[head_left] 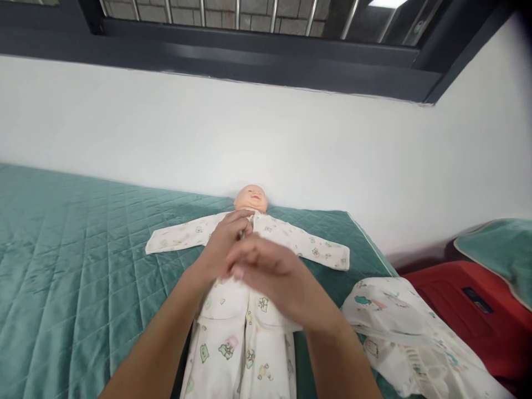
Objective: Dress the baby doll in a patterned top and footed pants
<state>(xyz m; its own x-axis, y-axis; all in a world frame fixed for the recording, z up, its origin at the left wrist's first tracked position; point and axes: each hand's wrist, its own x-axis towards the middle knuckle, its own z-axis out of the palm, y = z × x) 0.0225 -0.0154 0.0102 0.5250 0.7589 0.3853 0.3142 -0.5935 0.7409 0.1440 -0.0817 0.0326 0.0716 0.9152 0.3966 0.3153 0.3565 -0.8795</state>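
Doll [251, 197] in printed outfit [226, 349] on quilted green cover [83, 249], left hand [226, 238] curled, right hand [272, 271] loosely bent, both over doll's torso, closure and hold indeterminable, white wall [166, 127], window frame [249, 58] beyond doll

2 hands [226, 238] [272, 271], 1 doll [251, 197], 1 top [282, 230] (with 2 sleeves [177, 237] [324, 252]).

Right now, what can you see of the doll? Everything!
The doll has a smooth, bald, plastic-looking head. It lies face up on the green quilted cover, head by the white wall, in a white printed top, sleeves spread, and similar trousers. The left hand seems to touch the top; the right hand is blurred above.
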